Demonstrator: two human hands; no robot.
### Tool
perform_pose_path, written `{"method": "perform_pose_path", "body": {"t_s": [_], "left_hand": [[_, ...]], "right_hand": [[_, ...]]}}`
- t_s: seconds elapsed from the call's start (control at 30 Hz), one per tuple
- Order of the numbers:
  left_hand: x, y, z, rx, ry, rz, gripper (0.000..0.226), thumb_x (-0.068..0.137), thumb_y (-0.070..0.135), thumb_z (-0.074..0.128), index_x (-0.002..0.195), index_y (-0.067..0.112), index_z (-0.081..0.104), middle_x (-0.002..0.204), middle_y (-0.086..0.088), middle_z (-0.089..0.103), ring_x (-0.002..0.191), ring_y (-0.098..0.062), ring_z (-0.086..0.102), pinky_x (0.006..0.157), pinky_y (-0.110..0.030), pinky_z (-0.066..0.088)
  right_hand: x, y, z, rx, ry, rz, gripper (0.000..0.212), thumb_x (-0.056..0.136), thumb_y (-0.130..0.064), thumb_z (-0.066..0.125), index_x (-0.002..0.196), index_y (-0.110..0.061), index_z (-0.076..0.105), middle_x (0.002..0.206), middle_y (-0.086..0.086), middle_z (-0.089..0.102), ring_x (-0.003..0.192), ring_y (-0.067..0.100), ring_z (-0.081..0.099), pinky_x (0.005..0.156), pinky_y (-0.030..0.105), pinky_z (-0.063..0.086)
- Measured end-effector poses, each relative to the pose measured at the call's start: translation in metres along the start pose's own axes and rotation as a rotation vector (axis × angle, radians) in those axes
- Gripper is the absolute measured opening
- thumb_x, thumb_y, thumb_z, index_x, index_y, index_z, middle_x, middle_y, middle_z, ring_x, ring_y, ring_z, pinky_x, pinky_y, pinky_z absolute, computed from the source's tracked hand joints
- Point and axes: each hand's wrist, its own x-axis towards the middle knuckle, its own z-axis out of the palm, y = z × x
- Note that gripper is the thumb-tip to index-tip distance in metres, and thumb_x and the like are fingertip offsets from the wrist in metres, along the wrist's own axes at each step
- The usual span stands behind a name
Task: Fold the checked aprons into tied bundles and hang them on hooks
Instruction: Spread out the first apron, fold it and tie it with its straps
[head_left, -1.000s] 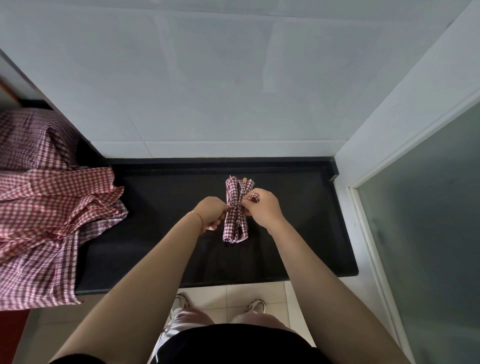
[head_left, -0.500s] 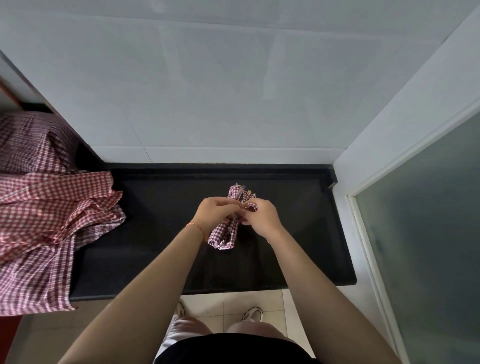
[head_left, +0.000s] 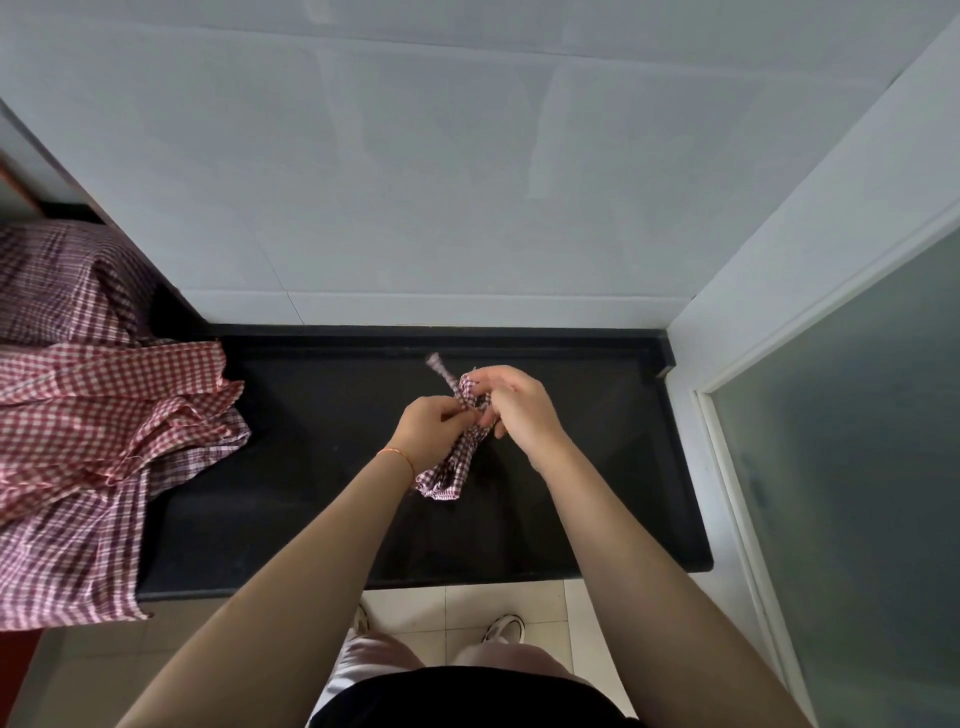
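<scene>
The rolled checked apron bundle (head_left: 453, 457) is in the middle of the frame, held just above the black bench (head_left: 322, 467), with its lower end hanging down toward the bottom of the picture. One thin strap (head_left: 441, 370) sticks out from its top end, toward the upper middle of the frame. The left hand (head_left: 428, 426) pinches the cloth at the waist of the bundle, with a closed grip around it. The right hand (head_left: 514, 410) has its fingers curled on the top part, where the knot seems to be; how it holds the strap I cannot tell exactly, because the fingers hide it.

The step in hand is, I think, the tying. To do it well, the left hand should keep the roll tight while the right hand pulls the strap firmly, so the folds do not open. The strap is narrow and soft, so a slow and even pull is better than a jerk.

At the left edge of the frame, more checked aprons (head_left: 104, 415) lie unfolded in a pile and hang over the bench edge. No hooks are visible here.
</scene>
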Motion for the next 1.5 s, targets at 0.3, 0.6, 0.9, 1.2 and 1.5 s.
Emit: {"method": "perform_pose_path", "body": {"t_s": [0.3,0.6,0.9,1.2,1.5], "left_hand": [[0.002,0.002,-0.003,-0.017,0.008,-0.005,0.016,0.097,0.024,0.061,0.1,0.011,0.07,0.094,-0.006,0.071,0.091,-0.022,0.067,0.087,-0.043,0.056],[0.001,-0.003,-0.004,-0.083,0.132,-0.039,0.013,0.092,0.025,0.069,0.1,0.018,0.074,0.091,0.006,0.073,0.089,-0.009,0.067,0.082,-0.029,0.056],[0.004,0.004,-0.008,-0.041,0.175,-0.084,0.028,0.08,0.03,0.081,0.096,0.018,0.062,0.09,0.003,0.07,0.086,-0.012,0.067,0.079,-0.032,0.057],[0.006,0.005,-0.009,-0.042,0.117,-0.155,0.015,0.084,0.023,0.077,0.087,0.02,0.063,0.09,0.0,0.07,0.089,-0.017,0.068,0.081,-0.035,0.059],[-0.004,0.009,-0.005,0.001,0.121,-0.115,0.016,0.084,0.011,0.073,0.09,0.018,0.06,0.089,0.002,0.066,0.082,-0.012,0.062,0.062,-0.018,0.044]], "right_hand": [[0.008,0.023,0.01,-0.351,-0.005,-0.089,0.029,0.097,-0.002,0.054,0.119,-0.014,0.068,0.105,0.001,0.068,0.096,0.018,0.067,0.086,0.033,0.058],[0.005,0.023,0.01,-0.474,0.086,-0.147,0.022,0.095,-0.005,0.057,0.108,-0.016,0.072,0.11,0.0,0.069,0.092,0.007,0.058,0.071,0.011,0.044],[0.002,0.02,0.021,-0.598,0.053,-0.279,0.017,0.097,-0.012,0.059,0.113,-0.015,0.059,0.095,-0.002,0.065,0.089,0.014,0.063,0.075,0.026,0.052],[-0.005,0.022,0.027,-0.702,0.104,-0.331,0.011,0.101,-0.016,0.052,0.109,-0.013,0.059,0.098,0.002,0.067,0.087,0.015,0.065,0.078,0.034,0.056],[0.002,0.013,0.029,-0.987,-0.053,-0.256,0.02,0.1,-0.015,0.051,0.12,-0.01,0.053,0.107,0.005,0.057,0.093,0.016,0.056,0.082,0.033,0.049]]}}
